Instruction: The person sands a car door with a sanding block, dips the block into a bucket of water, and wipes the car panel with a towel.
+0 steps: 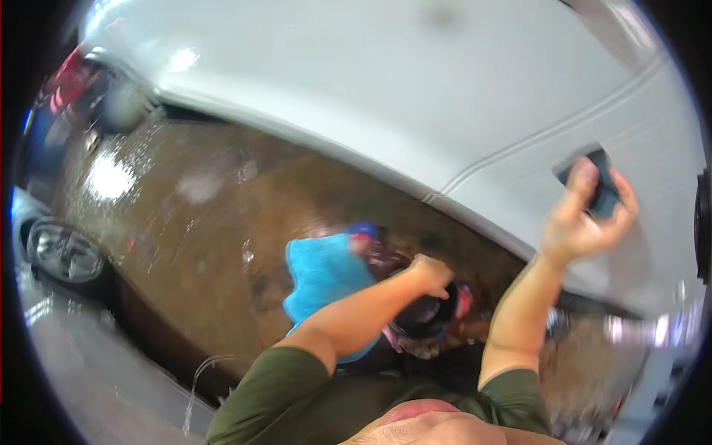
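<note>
My right hand (589, 215) is closed round a dark grey-blue pad or cloth (604, 189), close to the white car's side panel (534, 96). Low in front of my body, my left hand (432, 276) has its fingers bent over the rim of a dark round container (423, 315). A bright blue cloth (326, 274) hangs beside the container, partly behind my left forearm. Near the cloth's top edge is a small blue and red item (362, 233), too blurred to name.
Wet brown floor (208, 193) runs between the white car and a grey vehicle (81, 356) at lower left, whose wheel (67, 251) faces the gap. Blurred red and dark items (74, 81) stand at upper left.
</note>
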Demonstrator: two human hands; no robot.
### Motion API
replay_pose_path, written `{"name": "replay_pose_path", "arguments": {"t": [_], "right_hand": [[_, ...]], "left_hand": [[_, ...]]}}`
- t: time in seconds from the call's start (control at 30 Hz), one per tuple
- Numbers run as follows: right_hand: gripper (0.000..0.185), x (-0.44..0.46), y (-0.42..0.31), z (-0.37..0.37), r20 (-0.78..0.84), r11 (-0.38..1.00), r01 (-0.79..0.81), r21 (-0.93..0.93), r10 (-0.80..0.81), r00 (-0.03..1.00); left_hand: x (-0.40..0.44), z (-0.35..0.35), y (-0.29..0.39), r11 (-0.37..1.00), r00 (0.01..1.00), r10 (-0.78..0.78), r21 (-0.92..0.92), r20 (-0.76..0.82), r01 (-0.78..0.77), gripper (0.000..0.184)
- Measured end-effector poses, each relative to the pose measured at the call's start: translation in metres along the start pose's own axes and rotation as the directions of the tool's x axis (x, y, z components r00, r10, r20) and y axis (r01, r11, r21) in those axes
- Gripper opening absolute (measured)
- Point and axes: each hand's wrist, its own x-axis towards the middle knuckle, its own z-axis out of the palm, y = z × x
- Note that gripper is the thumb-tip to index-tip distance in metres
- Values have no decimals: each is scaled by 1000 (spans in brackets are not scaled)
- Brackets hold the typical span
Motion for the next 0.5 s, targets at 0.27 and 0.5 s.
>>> {"name": "replay_pose_path", "arguments": {"t": [0.27,0.5], "right_hand": [[29,17,21,4,-83,967,158,-199,-177,981],[32,19,26,7,23,830,290,-476,-318,948]], "left_hand": [[-3,-7,1,999,999,48,12,-15,-48,58],[-1,-8,1,998,998,67,-18,-18,-67,59]]}}
